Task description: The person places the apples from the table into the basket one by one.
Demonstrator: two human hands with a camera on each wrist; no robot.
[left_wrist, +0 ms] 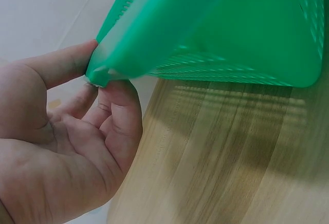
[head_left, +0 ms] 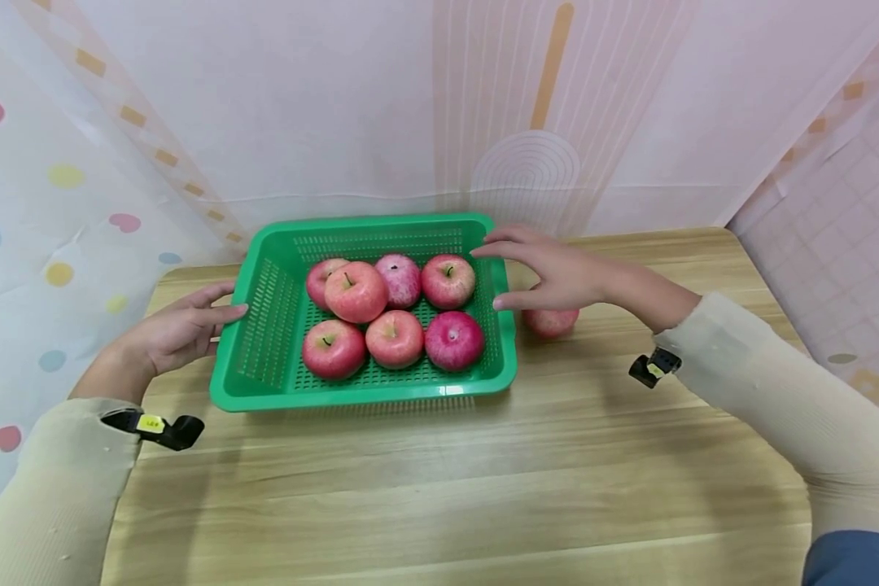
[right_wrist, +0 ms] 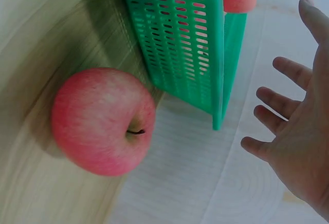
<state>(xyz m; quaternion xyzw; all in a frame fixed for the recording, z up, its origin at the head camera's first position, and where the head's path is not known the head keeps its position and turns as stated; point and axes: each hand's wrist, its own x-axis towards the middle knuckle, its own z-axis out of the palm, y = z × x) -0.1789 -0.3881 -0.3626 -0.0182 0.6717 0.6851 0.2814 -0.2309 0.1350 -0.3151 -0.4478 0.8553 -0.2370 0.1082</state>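
A green plastic basket (head_left: 366,399) with slotted walls holds several red apples (head_left: 394,338). My left hand (head_left: 183,330) pinches the basket's left rim, thumb on top and fingers curled beneath it, as the left wrist view shows. Over the basket's right rim hovers my right hand (head_left: 549,264), fingers spread and apart from the rim, with nothing in it. Below that hand, a single apple (right_wrist: 103,121) sits on the table just outside the basket's right wall. The hand partly covers this apple in the head view.
The basket stands on a wooden table (head_left: 439,496) near its back edge. Behind the table hangs a pale patterned cloth (head_left: 322,106), and a dotted one (head_left: 59,220) covers the left side. Each wrist carries a small black camera (head_left: 655,366).
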